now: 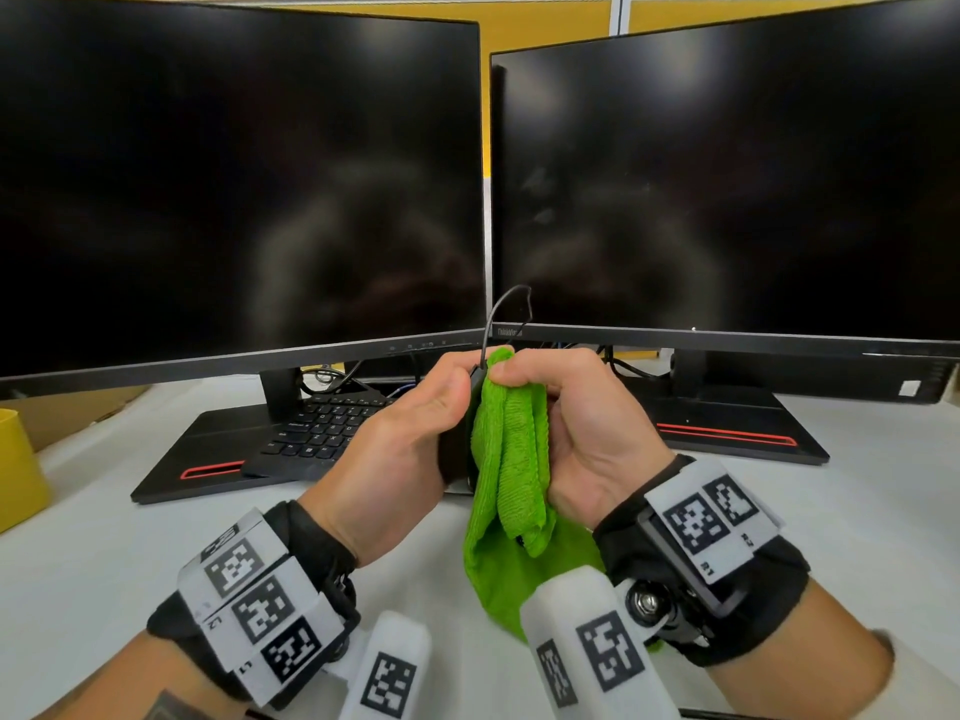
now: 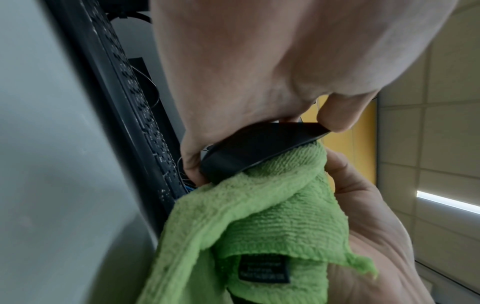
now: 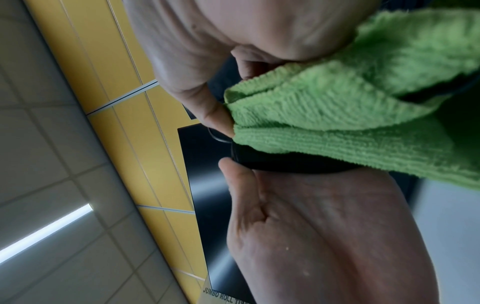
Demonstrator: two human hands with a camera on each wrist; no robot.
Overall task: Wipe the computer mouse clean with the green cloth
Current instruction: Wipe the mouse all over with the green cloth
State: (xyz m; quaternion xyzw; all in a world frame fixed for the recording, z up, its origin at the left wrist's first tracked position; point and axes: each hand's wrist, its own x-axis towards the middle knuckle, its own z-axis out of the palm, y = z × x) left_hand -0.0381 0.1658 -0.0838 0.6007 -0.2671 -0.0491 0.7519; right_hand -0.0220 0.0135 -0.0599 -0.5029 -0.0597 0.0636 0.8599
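My left hand (image 1: 415, 407) grips a black corded computer mouse (image 1: 457, 449), held on edge above the desk; its cable (image 1: 498, 309) loops up in front of the monitors. My right hand (image 1: 571, 407) bunches the green cloth (image 1: 514, 459) and presses it against the mouse's right side, thumb pinching the cloth at the top. The left wrist view shows the mouse (image 2: 259, 148) between thumb and fingers, with the cloth (image 2: 259, 205) beneath it. In the right wrist view the cloth (image 3: 337, 111) covers most of the mouse (image 3: 272, 162). The cloth's lower end hangs to the desk.
Two dark monitors (image 1: 234, 189) (image 1: 727, 189) stand close behind my hands. A black keyboard (image 1: 322, 423) lies on the left monitor's base. A yellow container (image 1: 15, 465) sits at the left edge. The white desk (image 1: 104, 537) spreads around my wrists.
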